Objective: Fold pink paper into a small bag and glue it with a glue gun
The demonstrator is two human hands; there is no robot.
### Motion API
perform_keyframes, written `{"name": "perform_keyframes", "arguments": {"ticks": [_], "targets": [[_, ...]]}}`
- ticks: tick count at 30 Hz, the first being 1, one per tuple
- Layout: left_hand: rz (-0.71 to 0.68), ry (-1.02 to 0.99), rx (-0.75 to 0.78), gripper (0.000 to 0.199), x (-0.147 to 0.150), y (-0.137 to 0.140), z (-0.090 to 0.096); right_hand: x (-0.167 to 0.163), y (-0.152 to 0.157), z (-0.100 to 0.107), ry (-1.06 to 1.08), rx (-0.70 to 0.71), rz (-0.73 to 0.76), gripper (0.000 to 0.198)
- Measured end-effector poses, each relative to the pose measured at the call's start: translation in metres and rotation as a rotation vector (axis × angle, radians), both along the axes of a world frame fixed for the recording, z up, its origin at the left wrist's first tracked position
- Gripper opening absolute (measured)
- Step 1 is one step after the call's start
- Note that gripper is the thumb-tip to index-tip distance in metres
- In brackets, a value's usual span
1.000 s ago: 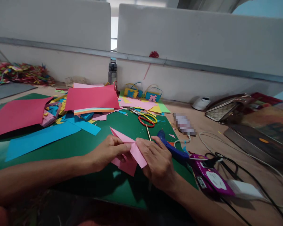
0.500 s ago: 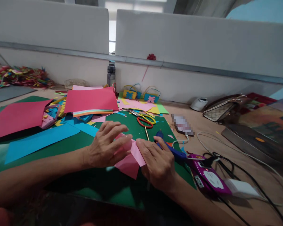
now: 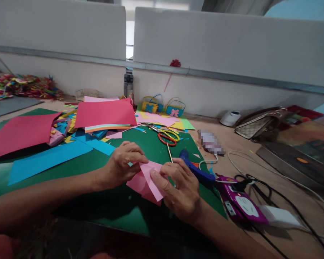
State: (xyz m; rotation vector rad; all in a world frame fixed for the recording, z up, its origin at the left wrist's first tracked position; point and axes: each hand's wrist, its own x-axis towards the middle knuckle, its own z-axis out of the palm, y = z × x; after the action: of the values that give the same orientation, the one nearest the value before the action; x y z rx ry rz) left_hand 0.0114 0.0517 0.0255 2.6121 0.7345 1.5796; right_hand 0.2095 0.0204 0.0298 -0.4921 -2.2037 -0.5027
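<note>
A folded piece of pink paper (image 3: 142, 183) is held up between my two hands, above the green cutting mat (image 3: 116, 212). My left hand (image 3: 125, 162) pinches its upper left edge between thumb and fingers. On the other side, my right hand (image 3: 179, 187) grips the right edge, its thumb lying on a raised flap. The fingers behind the paper are partly hidden. Just past the right hand lies a blue glue gun (image 3: 197, 171). Scissors with red and yellow handles (image 3: 169, 137) rest farther back on the mat.
Blue paper strips (image 3: 51, 162) and red sheets (image 3: 105, 113) lie to the left, among scraps. Small paper bags (image 3: 174, 110) stand at the back. At right are a phone (image 3: 210, 141), a purple power strip (image 3: 243, 205), cables and a handbag (image 3: 255, 124).
My left fingers have come down from their spread pose and now pinch the paper's edge. The paper has turned, so its pale flap shows more. My right thumb has shifted on it.
</note>
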Motion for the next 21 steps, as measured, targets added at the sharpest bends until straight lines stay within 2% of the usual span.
{"name": "perform_keyframes", "arguments": {"ticks": [10, 16, 21], "targets": [[-0.049, 0.108, -0.050, 0.018, 0.000, -0.007, 0.006, 0.001, -0.002, 0.004, -0.005, -0.011, -0.033, 0.023], [-0.099, 0.146, -0.168, 0.021, 0.000, -0.015, 0.010, 0.003, -0.003, 0.005, -0.010, -0.008, -0.054, 0.025], [-0.092, 0.082, -0.314, 0.020, 0.000, -0.018, 0.010, 0.006, -0.001, 0.005, -0.013, 0.005, -0.048, 0.023]]}}
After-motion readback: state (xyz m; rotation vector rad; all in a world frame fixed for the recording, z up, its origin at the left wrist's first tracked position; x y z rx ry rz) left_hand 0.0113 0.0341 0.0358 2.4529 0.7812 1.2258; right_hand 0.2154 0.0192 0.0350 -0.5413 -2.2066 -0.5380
